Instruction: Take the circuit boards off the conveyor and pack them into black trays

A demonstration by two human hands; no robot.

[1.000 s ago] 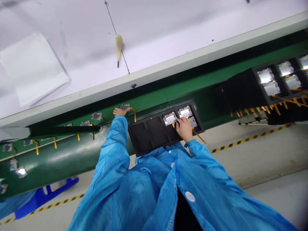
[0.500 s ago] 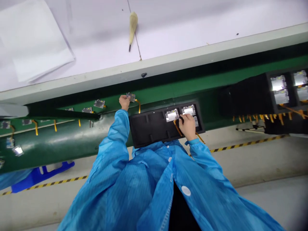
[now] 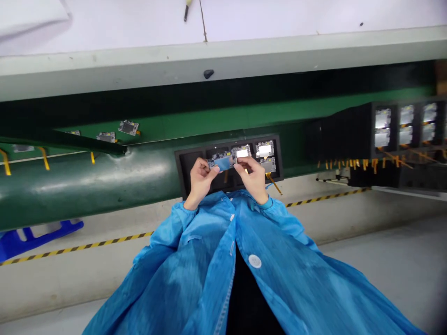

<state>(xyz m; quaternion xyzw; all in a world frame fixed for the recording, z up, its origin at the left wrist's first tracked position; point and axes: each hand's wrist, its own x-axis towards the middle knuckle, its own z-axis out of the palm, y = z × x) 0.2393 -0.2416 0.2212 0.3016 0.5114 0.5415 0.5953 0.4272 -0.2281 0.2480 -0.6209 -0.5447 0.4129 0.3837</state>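
A circuit board (image 3: 223, 162) with a bluish shiny plate is held above the black tray (image 3: 182, 173). My left hand (image 3: 200, 181) pinches its left end between thumb and fingers. At the board's right end, my right hand (image 3: 253, 176) is closed with thumb and fingertips on the edge. Just behind it, another circuit board (image 3: 243, 151) with a silver plate lies in the tray. Two more boards sit in the tray's right end, the upper one (image 3: 265, 149) silver, the lower one (image 3: 268, 165) greyer with an orange ribbon cable (image 3: 274, 184) hanging over the front edge.
A green belt (image 3: 146, 174) runs under the white shelf edge (image 3: 139, 70). More boards (image 3: 128, 127) lie on it at left, near a dark green bar (image 3: 87, 142). At right stand black trays (image 3: 370, 125) filled with boards, their orange ribbons hanging down.
My left hand has brought a board from the belt to over the tray, turning its shiny side up. My right hand has moved left onto that board. The camera view has shifted.
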